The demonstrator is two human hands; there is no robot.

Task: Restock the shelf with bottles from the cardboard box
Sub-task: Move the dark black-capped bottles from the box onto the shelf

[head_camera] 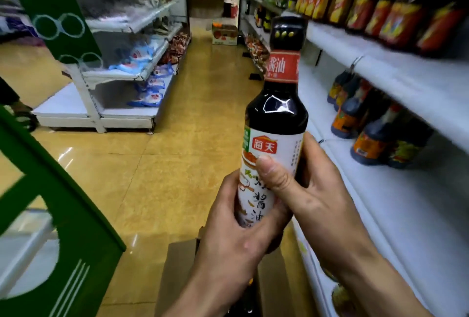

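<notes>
Holding 1 upright soy sauce bottle (276, 113), the left hand (236, 230) curls round its base and the right hand (312, 197) round its middle, shelf (406, 205) at 3 o'clock, cardboard box (177, 271) at 6 o'clock.

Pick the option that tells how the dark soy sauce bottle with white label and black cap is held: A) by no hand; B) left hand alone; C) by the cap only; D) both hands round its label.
D: the left hand and the right hand both curl round the white label of the dark soy sauce bottle.
</notes>
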